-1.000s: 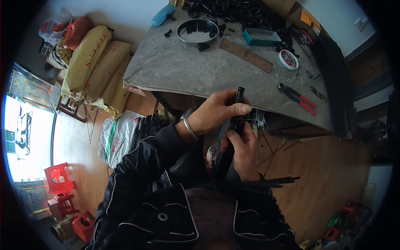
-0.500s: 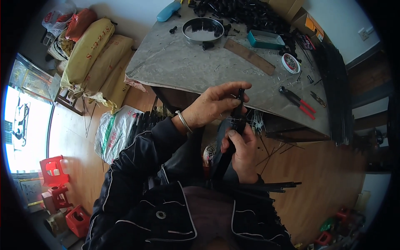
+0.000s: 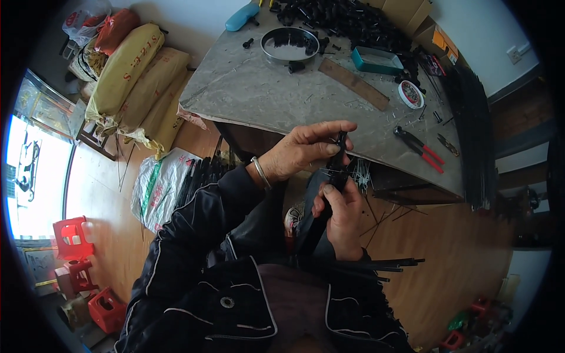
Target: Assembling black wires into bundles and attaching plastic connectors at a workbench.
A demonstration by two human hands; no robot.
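Over my lap, just in front of the table edge, both hands are on a slim black part held upright. My left hand, with a silver bangle on its wrist, pinches the upper end between thumb and fingers, its index finger stretched out above. Lower down, my right hand wraps its fingers round the part, the thumb pressed on it. Thin wire-like pieces stick out sideways between the two hands. Below, the part merges with dark clothing, so its lower end is hard to make out.
On the grey table are a steel bowl, a heap of black fittings, a teal tray, a flat bar, a small round dish and red-handled pincers. Black rods jut out beside my right forearm.
The view has shifted slightly. Both hands keep nearly the same grip on the black part, with only a tiny movement of the left fingers at its top.
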